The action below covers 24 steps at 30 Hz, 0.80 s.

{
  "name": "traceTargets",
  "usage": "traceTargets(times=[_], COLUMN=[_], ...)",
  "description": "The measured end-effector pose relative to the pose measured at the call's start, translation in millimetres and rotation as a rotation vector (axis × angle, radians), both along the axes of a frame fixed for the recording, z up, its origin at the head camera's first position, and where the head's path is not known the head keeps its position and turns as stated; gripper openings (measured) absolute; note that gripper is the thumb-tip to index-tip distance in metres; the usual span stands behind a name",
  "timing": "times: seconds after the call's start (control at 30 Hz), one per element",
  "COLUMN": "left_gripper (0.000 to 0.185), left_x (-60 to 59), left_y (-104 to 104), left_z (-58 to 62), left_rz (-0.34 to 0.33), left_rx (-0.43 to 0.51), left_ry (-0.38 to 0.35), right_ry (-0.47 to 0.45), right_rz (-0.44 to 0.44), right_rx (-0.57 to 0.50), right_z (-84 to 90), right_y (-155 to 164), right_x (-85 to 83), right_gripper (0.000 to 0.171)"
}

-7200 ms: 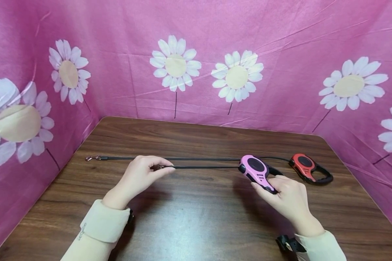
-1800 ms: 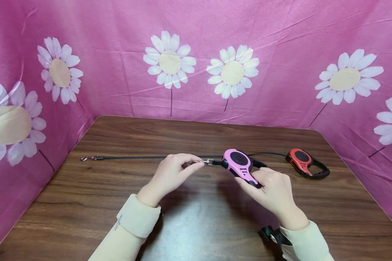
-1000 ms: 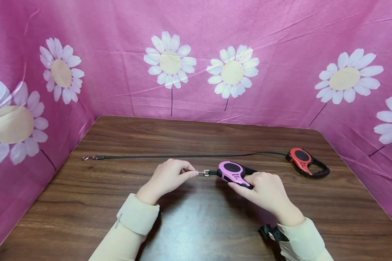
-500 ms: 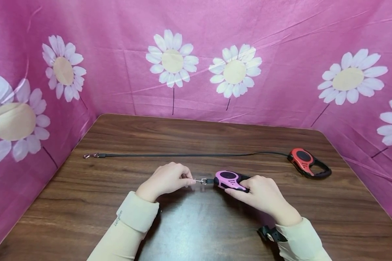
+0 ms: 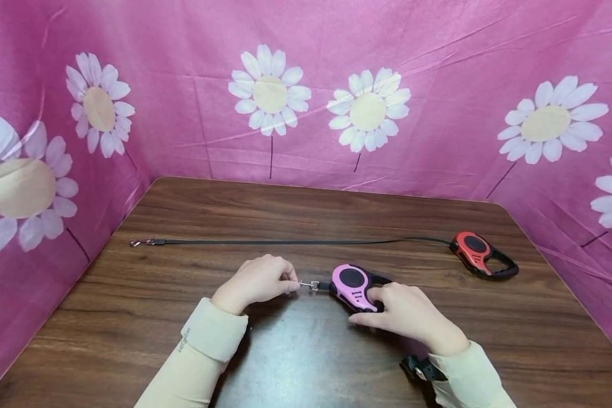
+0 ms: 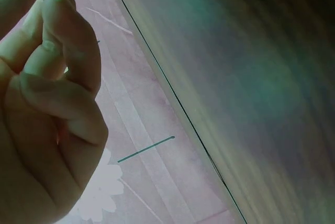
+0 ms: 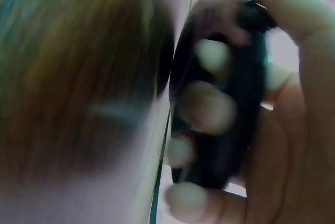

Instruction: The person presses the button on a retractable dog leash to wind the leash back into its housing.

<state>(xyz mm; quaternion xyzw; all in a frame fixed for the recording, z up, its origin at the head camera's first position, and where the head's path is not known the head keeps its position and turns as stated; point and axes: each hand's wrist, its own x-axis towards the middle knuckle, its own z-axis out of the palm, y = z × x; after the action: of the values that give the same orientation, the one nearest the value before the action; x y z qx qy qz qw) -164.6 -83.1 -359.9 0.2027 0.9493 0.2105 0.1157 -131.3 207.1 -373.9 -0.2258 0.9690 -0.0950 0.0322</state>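
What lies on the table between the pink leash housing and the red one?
In the head view, only bare wooden table separates the pink leash housing from the red leash housing; the red one's black strap passes behind that stretch.

Dark wood-grain table (image 5: 306, 351), enclosed at the back and both sides by pink cloth. Resting on it, toward the far right corner: red leash reel (image 5: 481, 254). Stretching left from the reel across the table, flat and nearly straight: thin black leash (image 5: 296, 242), ending in a metal clip (image 5: 141, 242) near the left edge. Nearer than that leash, about mid-table: pink leash reel (image 5: 353, 280), flat on the wood.
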Motion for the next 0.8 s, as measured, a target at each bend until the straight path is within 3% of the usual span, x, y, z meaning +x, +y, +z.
traceTargets(times=[0.2,0.5,0.8], left_gripper=[0.013,0.010,0.012], left_x=[1.2,2.0,3.4], left_y=[0.1,0.3,1.0], left_z=[-0.3,-1.6,-0.4], left_rz=[0.015,0.035,0.036], left_rx=[-0.013,-0.039,-0.052], left_ry=[0.010,-0.001,-0.017], right_ry=[-0.049,0.018,0.005], right_rz=[0.037,0.084,0.091], right_rx=[0.033,0.059,0.032], right_z=[1.3,2.7,1.9], right_y=[-2.7,-6.3,-5.8], right_x=[2.0,5.3,4.7], right_gripper=[0.045,0.044,0.038])
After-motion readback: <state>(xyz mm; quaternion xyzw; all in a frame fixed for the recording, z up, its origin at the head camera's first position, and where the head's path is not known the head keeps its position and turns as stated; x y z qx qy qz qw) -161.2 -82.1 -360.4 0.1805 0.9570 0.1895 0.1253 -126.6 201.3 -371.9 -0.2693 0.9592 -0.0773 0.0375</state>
